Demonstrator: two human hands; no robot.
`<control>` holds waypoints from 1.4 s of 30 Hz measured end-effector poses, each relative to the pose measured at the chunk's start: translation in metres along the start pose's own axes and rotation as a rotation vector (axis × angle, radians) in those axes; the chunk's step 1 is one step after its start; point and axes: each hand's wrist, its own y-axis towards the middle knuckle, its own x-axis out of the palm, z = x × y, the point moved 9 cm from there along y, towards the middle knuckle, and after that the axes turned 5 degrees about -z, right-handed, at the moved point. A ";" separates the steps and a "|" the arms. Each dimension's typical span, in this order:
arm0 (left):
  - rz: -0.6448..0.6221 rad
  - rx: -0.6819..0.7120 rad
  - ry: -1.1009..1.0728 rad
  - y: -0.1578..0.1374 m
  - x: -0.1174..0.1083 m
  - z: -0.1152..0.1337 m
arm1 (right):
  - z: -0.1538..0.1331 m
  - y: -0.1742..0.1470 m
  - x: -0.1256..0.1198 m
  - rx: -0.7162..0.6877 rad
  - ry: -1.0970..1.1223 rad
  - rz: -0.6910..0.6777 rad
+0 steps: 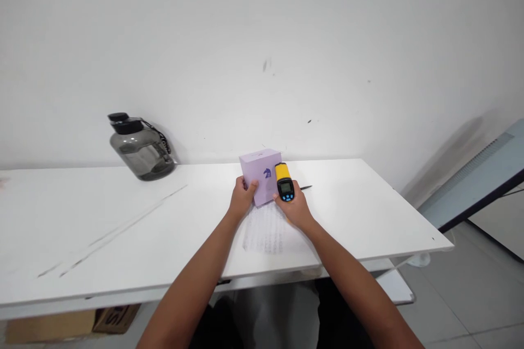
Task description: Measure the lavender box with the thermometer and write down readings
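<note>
My left hand point(244, 196) grips a light purple box point(258, 180) by its lower left side, thumb across the front. The box is tilted and bears a dark horse-head mark. In my right hand point(298, 206) is a yellow and black infrared thermometer point(284, 177), with its small screen and blue buttons facing me. It is held close beside the box's right edge; whether they touch I cannot tell. Below both hands lies a sheet of paper point(264, 233) with rows of writing. A dark pen-like tip point(306, 187) shows just right of my right hand, the rest hidden.
A large grey water bottle point(141, 147) with a black lid stands at the left back of the white table point(123, 218), near the wall. A pale panel point(475, 180) leans beyond the right end. Under the table at left is a cardboard box point(117, 319).
</note>
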 end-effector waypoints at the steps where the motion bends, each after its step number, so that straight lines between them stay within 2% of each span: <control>1: -0.001 0.001 -0.001 0.000 0.000 0.000 | 0.001 0.000 0.001 0.003 -0.004 -0.004; 42: -0.022 -0.013 -0.002 0.001 0.002 -0.001 | 0.006 0.000 0.006 0.041 -0.070 -0.047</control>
